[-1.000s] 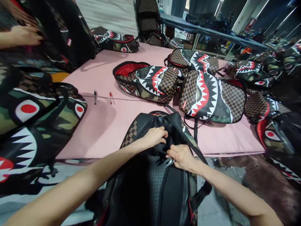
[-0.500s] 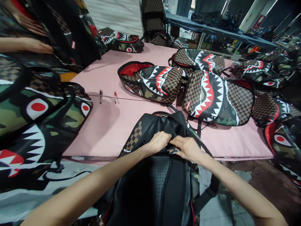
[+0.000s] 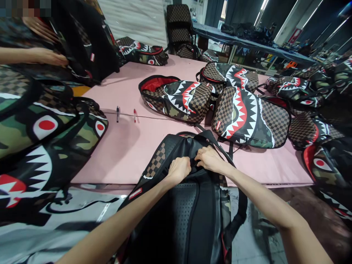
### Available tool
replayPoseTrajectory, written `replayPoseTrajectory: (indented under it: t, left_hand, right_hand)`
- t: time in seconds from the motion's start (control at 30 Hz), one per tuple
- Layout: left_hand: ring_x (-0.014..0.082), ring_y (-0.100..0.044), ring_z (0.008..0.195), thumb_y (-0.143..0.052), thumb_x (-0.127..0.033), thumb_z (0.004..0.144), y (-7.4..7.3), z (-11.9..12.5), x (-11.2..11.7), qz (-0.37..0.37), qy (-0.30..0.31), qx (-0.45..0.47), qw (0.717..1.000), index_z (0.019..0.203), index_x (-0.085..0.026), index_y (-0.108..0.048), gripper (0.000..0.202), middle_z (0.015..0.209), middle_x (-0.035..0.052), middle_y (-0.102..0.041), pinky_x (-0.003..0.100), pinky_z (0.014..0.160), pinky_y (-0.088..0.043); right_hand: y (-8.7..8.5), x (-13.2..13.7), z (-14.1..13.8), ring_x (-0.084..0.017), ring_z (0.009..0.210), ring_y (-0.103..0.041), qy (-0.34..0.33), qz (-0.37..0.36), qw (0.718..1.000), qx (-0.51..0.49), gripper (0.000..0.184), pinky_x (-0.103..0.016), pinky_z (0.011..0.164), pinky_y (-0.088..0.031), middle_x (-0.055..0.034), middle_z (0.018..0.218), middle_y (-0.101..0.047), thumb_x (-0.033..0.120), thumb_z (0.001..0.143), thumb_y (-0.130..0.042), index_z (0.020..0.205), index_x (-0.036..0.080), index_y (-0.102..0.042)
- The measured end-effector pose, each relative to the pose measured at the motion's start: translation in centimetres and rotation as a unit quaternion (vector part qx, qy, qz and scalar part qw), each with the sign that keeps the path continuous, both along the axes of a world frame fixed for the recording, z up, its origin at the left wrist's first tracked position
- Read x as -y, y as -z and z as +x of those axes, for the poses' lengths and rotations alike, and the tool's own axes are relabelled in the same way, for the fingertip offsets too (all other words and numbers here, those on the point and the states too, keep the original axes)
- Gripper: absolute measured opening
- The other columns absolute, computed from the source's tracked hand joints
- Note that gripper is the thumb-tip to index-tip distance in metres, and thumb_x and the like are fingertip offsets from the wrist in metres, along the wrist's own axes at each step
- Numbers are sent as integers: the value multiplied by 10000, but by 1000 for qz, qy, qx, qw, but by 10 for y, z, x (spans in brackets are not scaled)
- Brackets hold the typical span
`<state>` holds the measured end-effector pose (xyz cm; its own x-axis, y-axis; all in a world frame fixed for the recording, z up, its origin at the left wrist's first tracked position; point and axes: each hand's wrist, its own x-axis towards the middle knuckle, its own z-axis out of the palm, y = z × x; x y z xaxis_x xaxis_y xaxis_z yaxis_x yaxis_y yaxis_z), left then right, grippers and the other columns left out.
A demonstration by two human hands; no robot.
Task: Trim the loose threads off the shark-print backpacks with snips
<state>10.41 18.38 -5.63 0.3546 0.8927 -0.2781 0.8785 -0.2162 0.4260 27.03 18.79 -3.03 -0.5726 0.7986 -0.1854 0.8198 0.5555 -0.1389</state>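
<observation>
A backpack (image 3: pixel 189 205) leans against the near table edge, its black padded back panel towards me and checkered trim on its upper left side. My left hand (image 3: pixel 180 169) is closed in a fist on the black material near the top. Close beside it, my right hand (image 3: pixel 209 158) has its fingers bent and pinched on the same black fabric, a little higher. A small gap separates the two hands. The fingertips are partly hidden, so any small item in them cannot be made out.
The pink table (image 3: pixel 115 154) bears several shark-mouth backpacks, including a checkered one (image 3: pixel 251 117) and one with a red lining (image 3: pixel 176 97). A black pen (image 3: pixel 118 114) and a red pen (image 3: pixel 135 115) lie left. Another person's hand (image 3: pixel 52 57) touches a bag at upper left.
My right hand has moved up and slightly left on the fabric; the shiny object under it no longer shows. My left hand has shifted slightly down and left. The other person's hand moved slightly right.
</observation>
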Motion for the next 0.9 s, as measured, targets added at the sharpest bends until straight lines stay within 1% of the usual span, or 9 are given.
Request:
replayPoseTrajectory:
  t: [0.17, 0.3, 0.4, 0.47, 0.5, 0.63, 0.7, 0.77, 0.9]
  left_hand:
    - [261, -654, 718, -451, -113, 735, 3, 0, 0, 1, 4, 15, 1000, 755, -187, -635, 199, 712, 85, -674, 312, 623, -443]
    - [250, -655, 724, -441, -113, 761, -4, 0, -3, 15, 3, 40, 999, 798, -164, -648, 217, 730, 91, -680, 317, 657, -462]
    - [195, -630, 926, -344, -202, 876, -15, -10, -8, 51, 15, 98, 994, 1050, -180, -611, 320, 981, 73, -682, 287, 821, -454]
    - [162, -562, 1076, -273, -278, 923, -20, -25, -13, 84, 31, 160, 983, 1222, -187, -504, 389, 1185, 58, -606, 268, 926, -407]
    - [164, -544, 1100, -270, -310, 928, -20, -33, -15, 90, 50, 175, 979, 1244, -177, -480, 402, 1220, 63, -583, 274, 942, -396]
    - [199, -592, 920, -437, -350, 882, -12, -61, -13, 102, 157, 99, 977, 1002, -162, -576, 263, 980, 57, -652, 319, 848, -422]
    - [182, -583, 806, -497, -326, 861, -15, -68, 1, 151, 165, 75, 972, 888, -168, -562, 173, 858, 30, -642, 309, 773, -425]
    - [162, -550, 713, -519, -295, 854, -25, -73, 25, 230, 166, 87, 955, 801, -170, -537, 137, 766, 12, -614, 293, 697, -417]
    - [133, -509, 634, -490, -185, 867, -61, -81, 99, 402, 212, 140, 880, 726, -177, -532, 147, 656, -11, -562, 282, 669, -409]
  right_hand:
    - [-2, -5, -13, -203, 896, -527, -32, -24, 999, 35, 143, -326, 779, -307, -55, 893, -632, 256, 809, -595, 900, 198, -689]
    - [-3, -3, -13, -205, 888, -539, 2, -12, 999, 45, 172, -326, 778, -339, -65, 916, -630, 209, 840, -522, 900, 193, -682]
    - [-6, -1, -6, -206, 906, -560, 58, -7, 997, 40, 197, -309, 776, -376, -86, 984, -619, 188, 840, -526, 987, 175, -657]
    - [-6, -1, -1, -204, 928, -578, 90, -16, 996, 15, 233, -294, 788, -395, -92, 1027, -614, 212, 838, -551, 1049, 170, -639]
    - [-5, -1, 1, -203, 940, -586, 101, -23, 995, -2, 252, -287, 797, -401, -91, 1046, -615, 233, 835, -566, 1069, 173, -636]
    - [-2, 0, 4, -217, 994, -598, 135, -57, 988, -59, 278, -279, 824, -414, -79, 1081, -642, 256, 808, -611, 1076, 191, -647]
    - [-8, 7, 4, -215, 989, -607, 149, -89, 980, -95, 269, -274, 821, -419, -67, 1051, -668, 252, 797, -624, 1057, 192, -654]
    - [-22, 23, 4, -201, 953, -620, 154, -123, 969, -149, 250, -260, 802, -424, -47, 1001, -687, 263, 791, -630, 1029, 192, -660]
    - [-76, 78, 1, -164, 836, -626, 131, -139, 954, -233, 289, -228, 724, -419, -2, 911, -684, 325, 782, -637, 1048, 211, -637]
